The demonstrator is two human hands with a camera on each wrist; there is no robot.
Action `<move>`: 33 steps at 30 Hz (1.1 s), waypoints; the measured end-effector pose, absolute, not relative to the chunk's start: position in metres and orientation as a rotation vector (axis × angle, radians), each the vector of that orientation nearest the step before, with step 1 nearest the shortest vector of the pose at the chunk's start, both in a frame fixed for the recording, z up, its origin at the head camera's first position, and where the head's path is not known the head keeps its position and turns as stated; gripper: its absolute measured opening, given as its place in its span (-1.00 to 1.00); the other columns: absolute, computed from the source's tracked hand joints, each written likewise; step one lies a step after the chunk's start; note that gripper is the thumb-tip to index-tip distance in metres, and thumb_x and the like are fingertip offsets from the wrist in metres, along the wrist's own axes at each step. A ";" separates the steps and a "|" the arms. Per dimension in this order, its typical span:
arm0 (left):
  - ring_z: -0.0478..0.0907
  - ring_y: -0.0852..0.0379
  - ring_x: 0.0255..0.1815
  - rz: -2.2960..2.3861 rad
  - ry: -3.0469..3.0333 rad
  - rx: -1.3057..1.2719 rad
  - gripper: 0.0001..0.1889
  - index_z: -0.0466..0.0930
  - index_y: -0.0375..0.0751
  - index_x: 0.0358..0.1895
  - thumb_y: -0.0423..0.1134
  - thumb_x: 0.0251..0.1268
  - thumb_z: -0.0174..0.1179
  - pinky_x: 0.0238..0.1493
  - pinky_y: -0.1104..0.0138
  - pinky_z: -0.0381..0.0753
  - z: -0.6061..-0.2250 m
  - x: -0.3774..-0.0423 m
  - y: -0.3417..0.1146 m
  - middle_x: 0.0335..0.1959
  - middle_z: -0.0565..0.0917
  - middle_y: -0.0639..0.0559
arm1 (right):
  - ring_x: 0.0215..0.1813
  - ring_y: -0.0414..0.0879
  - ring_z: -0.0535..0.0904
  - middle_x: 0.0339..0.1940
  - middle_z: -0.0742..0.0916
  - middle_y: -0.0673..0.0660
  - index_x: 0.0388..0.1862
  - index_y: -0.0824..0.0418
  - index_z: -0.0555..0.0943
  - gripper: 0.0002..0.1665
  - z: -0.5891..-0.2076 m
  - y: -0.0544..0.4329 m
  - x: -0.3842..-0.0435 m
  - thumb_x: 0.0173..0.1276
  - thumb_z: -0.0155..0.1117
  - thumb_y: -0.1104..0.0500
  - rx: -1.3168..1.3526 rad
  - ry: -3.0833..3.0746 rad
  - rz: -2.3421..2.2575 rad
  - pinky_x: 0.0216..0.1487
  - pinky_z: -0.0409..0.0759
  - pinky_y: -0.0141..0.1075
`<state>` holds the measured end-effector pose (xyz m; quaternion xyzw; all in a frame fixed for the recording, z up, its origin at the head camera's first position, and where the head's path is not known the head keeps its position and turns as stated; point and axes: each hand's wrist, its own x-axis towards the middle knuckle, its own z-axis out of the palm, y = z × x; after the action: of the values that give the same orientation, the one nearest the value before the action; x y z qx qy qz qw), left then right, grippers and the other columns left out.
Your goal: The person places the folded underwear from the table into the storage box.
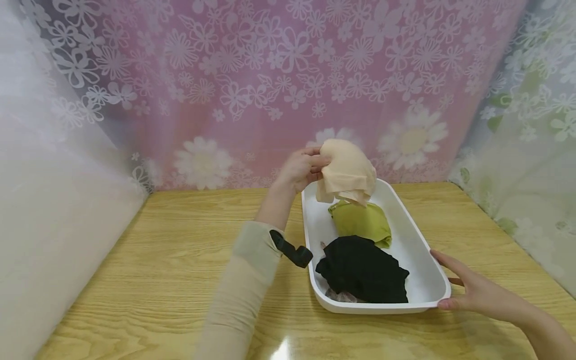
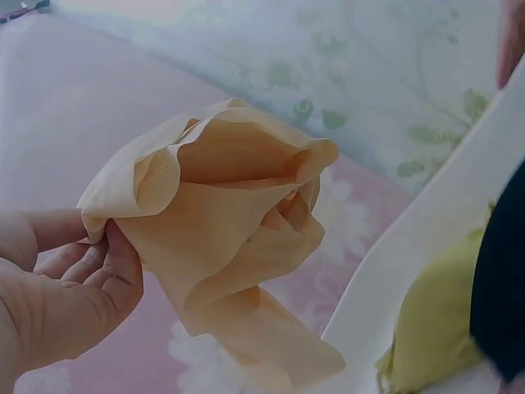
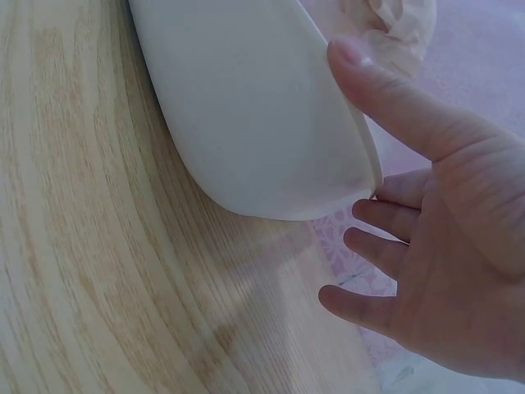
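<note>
My left hand [image 1: 299, 170] pinches a beige garment [image 1: 346, 167] at its edge, above the far end of a white tub [image 1: 411, 255]. Smooth and rounded like a bra cup on top, the garment shows open folds and a hanging flap in the left wrist view. In the tub, an olive-green garment [image 1: 362, 223] lies behind a crumpled black garment [image 1: 366, 272], whose front part covers something pale and sheer [image 1: 342, 296]. My right hand [image 1: 488, 295] holds the tub's near right corner between thumb and forefinger; the other fingers are spread apart in the right wrist view.
The tub stands on a wood-grain table [image 1: 216, 250]. A pink flowered curtain [image 1: 270, 100] hangs along the back edge, with pale sheets at the left and right sides. A black wrist strap mount [image 1: 292, 250] sticks out from the left sleeve, close to the tub's left rim.
</note>
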<state>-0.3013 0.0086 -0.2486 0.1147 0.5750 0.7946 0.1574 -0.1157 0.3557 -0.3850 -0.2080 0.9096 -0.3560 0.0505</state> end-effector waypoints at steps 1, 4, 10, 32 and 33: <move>0.53 0.15 -0.48 2.279 1.624 0.329 -0.59 0.41 -0.41 0.19 -0.53 0.24 0.10 -0.38 0.39 0.54 -0.249 -0.301 0.013 -0.35 0.55 -0.05 | 0.10 0.37 0.38 0.29 0.06 -0.44 0.50 0.24 -0.12 0.13 -0.385 0.356 -0.116 0.09 0.38 0.31 -0.648 2.777 -1.077 -0.25 0.55 -0.37; 0.52 0.17 -0.50 2.292 1.553 0.330 -0.58 0.39 -0.42 0.21 -0.53 0.27 0.07 -0.39 0.39 0.52 -0.253 -0.302 0.026 -0.39 0.55 -0.03 | 0.12 0.05 0.42 0.31 0.08 -0.39 0.50 0.22 -0.08 0.13 -0.386 0.356 -0.115 0.08 0.40 0.29 -0.645 2.810 -1.052 -0.22 0.55 -0.38; 0.54 0.17 -0.47 2.248 1.475 0.322 -0.57 0.33 -0.40 0.26 -0.51 0.31 0.03 -0.39 0.40 0.53 -0.272 -0.306 0.045 -0.38 0.54 -0.02 | 0.12 0.04 0.42 0.25 0.05 -0.52 0.50 0.22 -0.09 0.13 -0.387 0.353 -0.113 0.08 0.41 0.28 -0.646 2.798 -1.073 -0.22 0.55 -0.37; 0.49 0.12 -0.50 2.085 1.727 -0.096 -0.85 0.56 -0.38 -0.26 -0.58 0.10 0.16 -0.36 0.33 0.58 -0.337 -0.317 0.084 -0.47 0.54 -0.07 | 0.13 0.35 0.37 0.30 0.04 -0.44 0.48 0.29 -0.11 0.15 -0.384 0.358 -0.114 0.05 0.41 0.32 -0.682 2.803 -1.065 -0.21 0.52 -0.39; 0.49 0.12 -0.51 2.070 1.775 -0.113 -0.87 0.56 -0.39 -0.29 -0.59 0.09 0.17 -0.33 0.30 0.60 -0.337 -0.316 0.084 -0.47 0.54 -0.08 | 0.13 0.38 0.37 0.32 0.07 -0.36 0.48 0.29 -0.11 0.16 -0.384 0.358 -0.114 0.05 0.41 0.32 -0.670 2.804 -1.067 -0.21 0.52 -0.38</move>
<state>-0.3164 0.0844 -0.3370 -0.0406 0.6364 0.7426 0.2047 -0.1140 0.3577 -0.3841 -0.2177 0.9116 -0.3470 0.0338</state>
